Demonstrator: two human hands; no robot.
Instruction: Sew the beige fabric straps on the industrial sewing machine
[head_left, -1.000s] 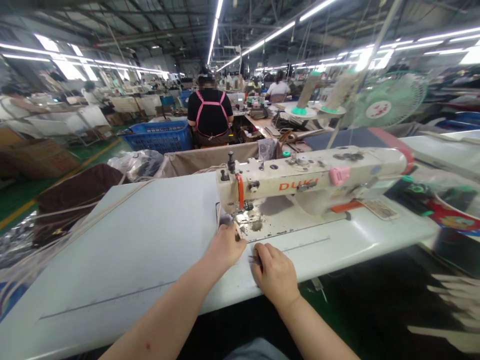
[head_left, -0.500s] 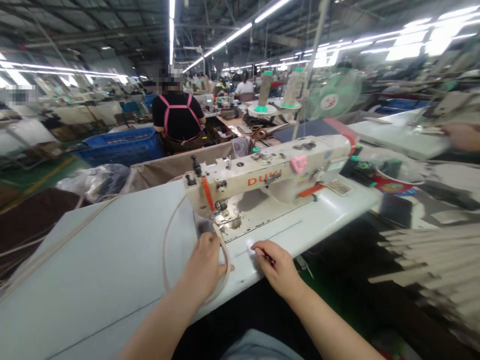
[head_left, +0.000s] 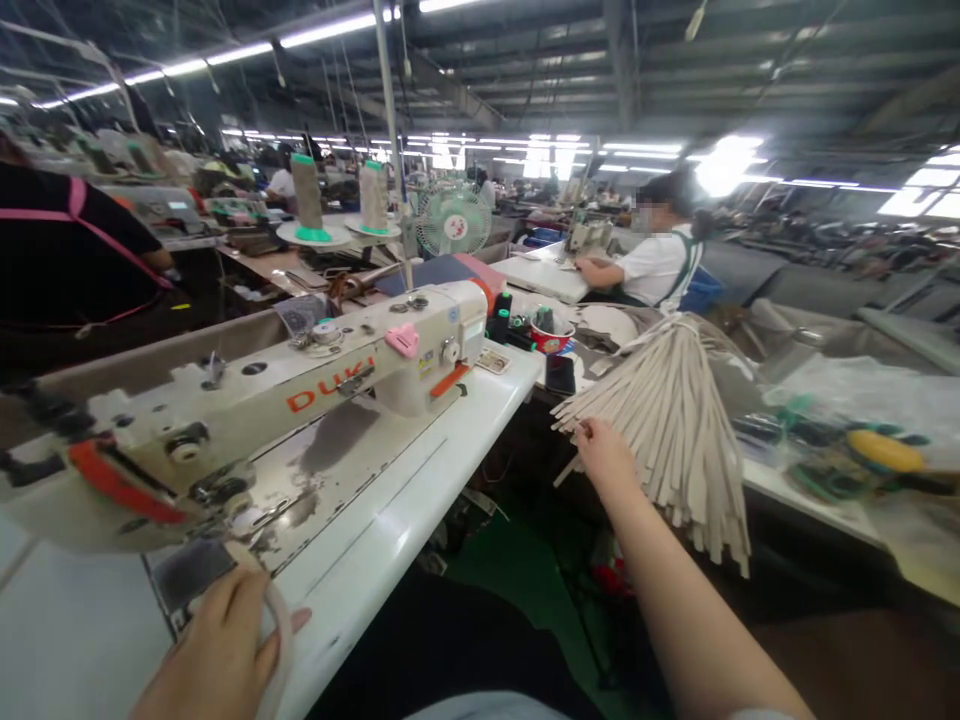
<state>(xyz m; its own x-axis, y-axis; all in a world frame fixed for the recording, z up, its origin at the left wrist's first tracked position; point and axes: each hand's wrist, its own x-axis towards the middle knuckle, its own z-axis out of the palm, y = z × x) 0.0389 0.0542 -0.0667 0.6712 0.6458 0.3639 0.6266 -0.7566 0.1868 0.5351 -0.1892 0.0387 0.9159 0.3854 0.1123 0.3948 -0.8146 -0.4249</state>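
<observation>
My left hand point(head_left: 221, 635) is at the lower left, beside the needle area of a white sewing machine point(head_left: 330, 375). A pale fabric strip point(head_left: 281, 625) loops out from under its fingers, past the outstretched thumb. Reaching out to the right, my right hand point(head_left: 606, 462) has its fingers pinched at the ends of a hanging bundle of beige fabric strips point(head_left: 675, 420). Its fingertips meet a strip end, though the exact grip is partly hidden.
Two thread cones point(head_left: 306, 195) stand behind the machine, near a green fan point(head_left: 454, 222). A red bowl point(head_left: 553, 335) sits past the table's right end. One co-worker point(head_left: 660, 255) sits ahead on the right; another person's dark back point(head_left: 67, 250) is at left.
The view has swung right. My right hand has moved from the machine table out to the strip bundle. My left hand has stayed by the needle area with its strip.
</observation>
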